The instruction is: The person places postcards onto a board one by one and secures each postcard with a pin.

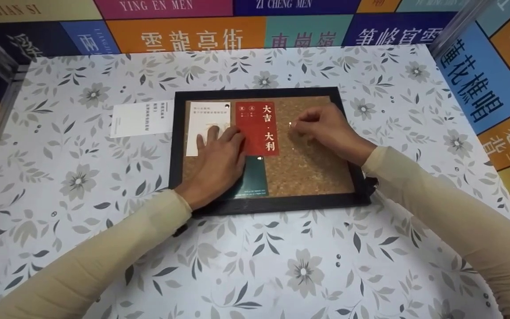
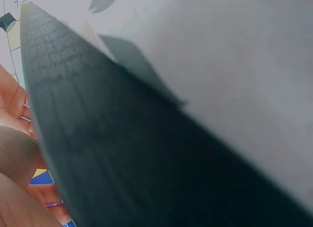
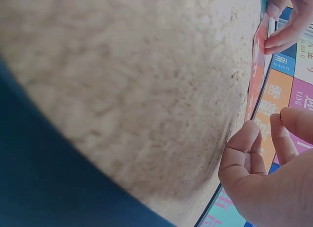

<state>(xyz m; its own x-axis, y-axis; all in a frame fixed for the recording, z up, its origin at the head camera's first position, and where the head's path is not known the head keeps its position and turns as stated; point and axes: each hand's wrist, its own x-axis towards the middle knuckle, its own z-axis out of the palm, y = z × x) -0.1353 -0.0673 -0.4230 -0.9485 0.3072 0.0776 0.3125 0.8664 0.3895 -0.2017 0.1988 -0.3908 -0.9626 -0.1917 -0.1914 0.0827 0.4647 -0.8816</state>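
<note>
Over the corkboard point(image 1: 308, 175), right hand point(image 1: 323, 128) pinched on a shiny pin point(image 1: 290, 125).

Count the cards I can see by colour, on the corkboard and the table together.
White: 2, the white board card on the corkboard and the white table card on the table
Red: 1, the red card on the corkboard
Green: 1, the green card on the corkboard, partly hidden
Total: 4
</note>
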